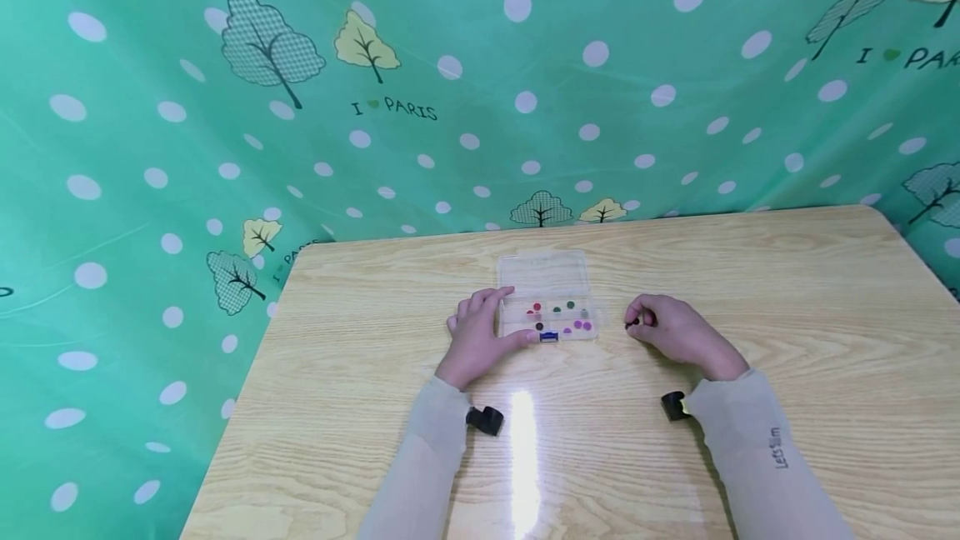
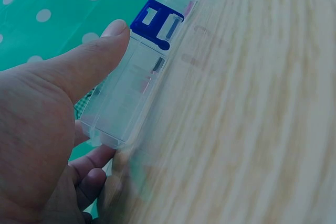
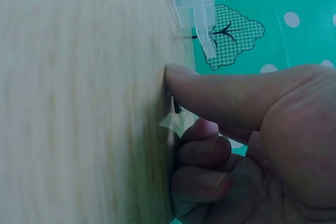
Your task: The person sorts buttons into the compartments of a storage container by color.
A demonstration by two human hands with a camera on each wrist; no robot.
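Observation:
A clear plastic compartment box (image 1: 543, 277) lies on the table with its lid folded back. Red, green, purple and black discs sit in its compartments. My left hand (image 1: 480, 336) holds the box by its left side, the thumb along the front beside the blue latch (image 2: 157, 23) and the index finger at the back. To the right of the box, my right hand (image 1: 675, 330) is down at the tabletop, thumb and fingers pinching small black discs (image 1: 636, 322). In the right wrist view the thumb and curled fingers hide most of them.
The wood-grain table (image 1: 360, 407) reaches back to a green dotted curtain (image 1: 480, 90) printed with trees. Black straps with small mounts (image 1: 487, 421) sit at both wrists. A bright reflection lies on the tabletop between the forearms.

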